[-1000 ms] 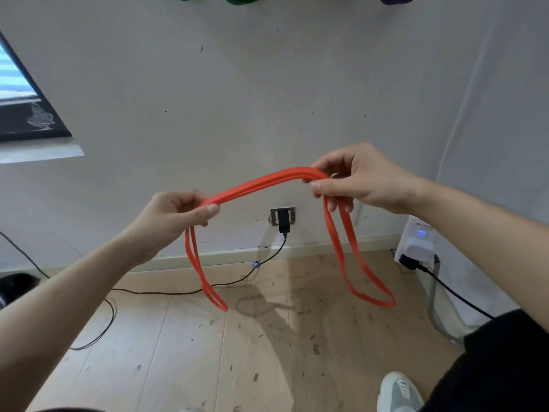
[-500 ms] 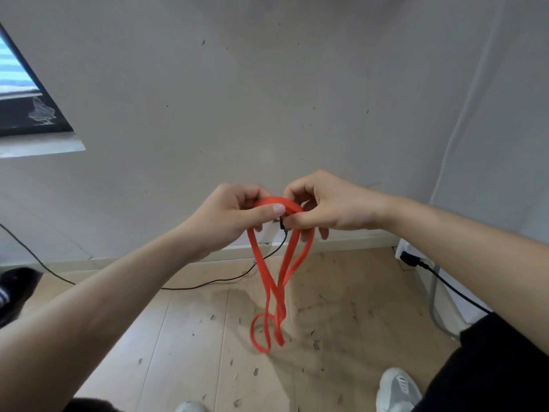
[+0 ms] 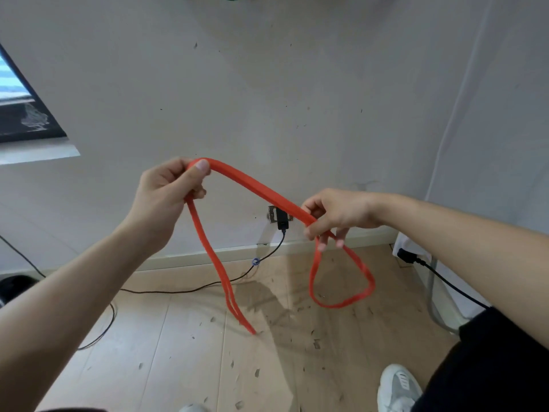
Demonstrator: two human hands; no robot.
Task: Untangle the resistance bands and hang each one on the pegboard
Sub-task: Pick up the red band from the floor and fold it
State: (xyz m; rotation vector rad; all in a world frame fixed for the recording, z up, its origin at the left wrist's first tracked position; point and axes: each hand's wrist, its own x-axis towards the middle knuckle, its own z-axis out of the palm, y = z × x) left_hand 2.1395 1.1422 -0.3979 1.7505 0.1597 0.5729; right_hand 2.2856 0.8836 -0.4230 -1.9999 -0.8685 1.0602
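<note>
1. Holding the flat orange-red rubber resistance band (image 3: 255,188) in mid-air before the pale wall, the person lets both ends hang free above the wooden floor (image 3: 178,358), so any twist shows.
2. The left hand (image 3: 166,200), the higher one, pinches the doubled band between thumb and curled fingers. A narrow loop drops from it.
3. The right hand (image 3: 341,215), lower, grips the same doubled stretch. A rounder loop hangs beneath it.
4. The hands are well apart, probably to lay the strands side by side and check for crossings.
5. The band is not yet hung, and the pegboard is out of view.
</note>
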